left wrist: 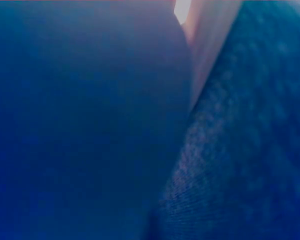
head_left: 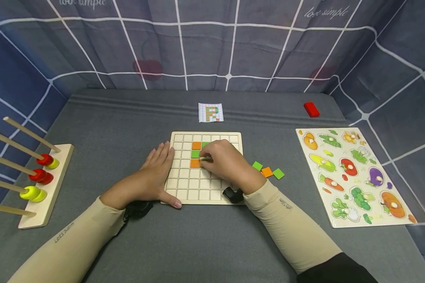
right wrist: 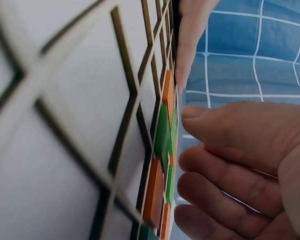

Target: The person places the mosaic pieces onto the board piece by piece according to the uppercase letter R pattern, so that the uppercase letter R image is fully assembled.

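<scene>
A pale wooden grid board (head_left: 184, 192) lies in the middle of the table. Orange tiles (head_left: 195, 162) and green tiles (head_left: 195, 154) fill some of its squares. My left hand (head_left: 157, 173) rests flat along the board's left side, fingers straight and thumb on the near edge. Over the board's middle, my right hand (head_left: 224, 161) pinches a small tile (head_left: 207, 159), seen nearly edge-on; it looks dark green. In the right wrist view the thumb (right wrist: 205, 120) hides the pinch, with curled fingers (right wrist: 210, 185) below it. The left wrist view is dark and blurred.
Loose tiles (head_left: 267, 172) lie right of the board. A pattern card (head_left: 217, 113) sits behind it. At right are a vegetable puzzle board (head_left: 334, 155) and a red block (head_left: 311, 109). A peg stand (head_left: 61, 167) with red and yellow-green beads stands at left.
</scene>
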`<state>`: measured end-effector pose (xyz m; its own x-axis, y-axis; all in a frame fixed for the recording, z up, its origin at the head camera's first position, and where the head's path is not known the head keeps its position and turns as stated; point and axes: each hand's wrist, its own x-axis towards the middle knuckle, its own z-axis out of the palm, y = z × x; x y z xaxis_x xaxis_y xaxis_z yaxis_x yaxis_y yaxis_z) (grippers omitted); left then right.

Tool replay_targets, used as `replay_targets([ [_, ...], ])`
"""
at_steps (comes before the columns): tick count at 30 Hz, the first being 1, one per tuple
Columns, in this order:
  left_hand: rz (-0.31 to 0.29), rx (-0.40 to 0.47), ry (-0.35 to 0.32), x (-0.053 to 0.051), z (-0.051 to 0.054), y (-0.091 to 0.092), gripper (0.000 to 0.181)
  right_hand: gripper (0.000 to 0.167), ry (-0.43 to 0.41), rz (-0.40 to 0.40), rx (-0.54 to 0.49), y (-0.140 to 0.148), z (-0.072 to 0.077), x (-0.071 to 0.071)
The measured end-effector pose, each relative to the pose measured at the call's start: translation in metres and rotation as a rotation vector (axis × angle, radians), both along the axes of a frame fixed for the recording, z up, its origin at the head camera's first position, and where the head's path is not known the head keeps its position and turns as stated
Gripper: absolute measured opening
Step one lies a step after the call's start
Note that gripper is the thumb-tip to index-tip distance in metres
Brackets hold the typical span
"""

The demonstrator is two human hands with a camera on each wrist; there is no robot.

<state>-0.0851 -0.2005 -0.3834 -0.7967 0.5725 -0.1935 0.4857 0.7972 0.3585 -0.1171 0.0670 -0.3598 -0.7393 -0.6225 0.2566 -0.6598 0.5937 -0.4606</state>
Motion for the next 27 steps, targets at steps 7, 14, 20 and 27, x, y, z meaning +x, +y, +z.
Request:
replay_targets([
  [7,0.003,0.013,0.008,0.0,0.002,0.001,0.169,0.008,-0.005,-0.053,-0.037,0.018,-0.001,-0.001],
  [14,-0.005,0.021,0.015,0.001,0.001,0.001,0.168,0.009,-0.021,-0.129,-0.045,0.038,-0.002,0.001],
  [20,-0.008,0.018,0.012,0.0,0.002,0.001,0.167,0.005,-0.025,-0.187,-0.063,0.061,-0.003,0.003],
  [27,-0.004,0.014,0.011,0.001,0.001,0.0,0.168,0.004,-0.031,-0.255,-0.052,0.087,-0.005,0.005],
])
